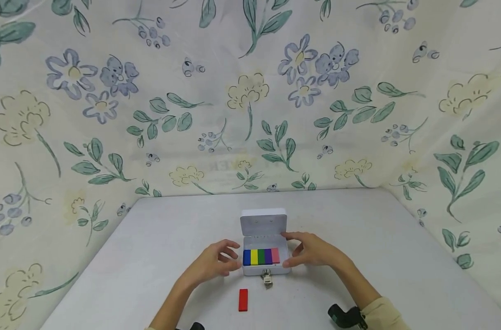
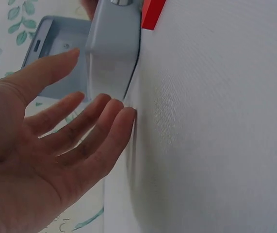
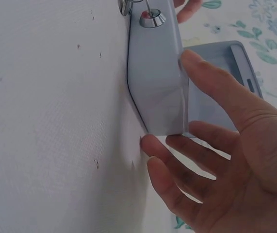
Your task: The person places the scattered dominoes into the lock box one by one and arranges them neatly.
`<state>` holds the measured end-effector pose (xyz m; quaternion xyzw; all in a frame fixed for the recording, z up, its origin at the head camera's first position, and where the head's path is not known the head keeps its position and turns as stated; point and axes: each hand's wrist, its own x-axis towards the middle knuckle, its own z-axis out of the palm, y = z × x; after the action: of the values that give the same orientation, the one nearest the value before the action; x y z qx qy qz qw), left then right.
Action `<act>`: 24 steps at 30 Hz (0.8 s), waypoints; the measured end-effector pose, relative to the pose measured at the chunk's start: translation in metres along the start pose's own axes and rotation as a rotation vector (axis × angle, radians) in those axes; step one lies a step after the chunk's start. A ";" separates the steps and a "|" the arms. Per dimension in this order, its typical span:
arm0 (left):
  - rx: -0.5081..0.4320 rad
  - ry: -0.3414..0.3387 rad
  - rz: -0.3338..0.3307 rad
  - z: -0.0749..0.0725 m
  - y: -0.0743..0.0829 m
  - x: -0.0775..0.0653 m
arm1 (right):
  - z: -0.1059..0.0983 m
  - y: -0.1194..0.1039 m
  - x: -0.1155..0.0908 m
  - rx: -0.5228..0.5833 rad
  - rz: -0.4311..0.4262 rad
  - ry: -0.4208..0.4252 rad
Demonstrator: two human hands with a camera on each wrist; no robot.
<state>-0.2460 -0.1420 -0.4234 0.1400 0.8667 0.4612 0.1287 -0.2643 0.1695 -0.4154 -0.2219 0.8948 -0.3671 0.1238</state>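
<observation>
A small light-grey metal cash box [image 1: 255, 271] stands on the table, its lid [image 1: 264, 224] raised at the back. Inside lies a row of coloured blocks [image 1: 261, 256]: blue, yellow, green, purple and pink. Keys [image 1: 268, 280] hang from the front lock. My left hand [image 1: 218, 260] is beside the box's left end, fingers loosely bent; the left wrist view shows the thumb apart from the box. At the right end, my right hand [image 1: 314, 250] spreads around the side, thumb tip at the front rim, fingers [image 3: 201, 148] relaxed along the end wall.
A red block [image 1: 243, 300] lies on the white table [image 1: 184, 220] in front of the box. Floral cloth [image 1: 217, 133] hangs behind and along both sides. Black wrist devices [image 1: 345, 316] sit on the forearms near the bottom edge.
</observation>
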 end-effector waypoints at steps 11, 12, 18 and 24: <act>0.133 -0.141 0.053 -0.002 0.003 -0.019 | 0.001 0.001 0.001 0.002 0.000 0.006; 0.133 -0.151 0.053 -0.001 0.003 -0.021 | 0.001 0.001 0.001 0.001 0.000 0.007; 0.144 -0.207 0.027 0.002 0.007 -0.028 | 0.001 0.003 0.001 0.002 -0.010 0.007; 0.206 -0.254 0.034 0.006 0.009 -0.029 | 0.001 0.003 0.001 -0.004 -0.008 0.008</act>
<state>-0.2157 -0.1435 -0.4165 0.2244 0.8835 0.3507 0.2147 -0.2661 0.1704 -0.4179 -0.2241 0.8951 -0.3667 0.1186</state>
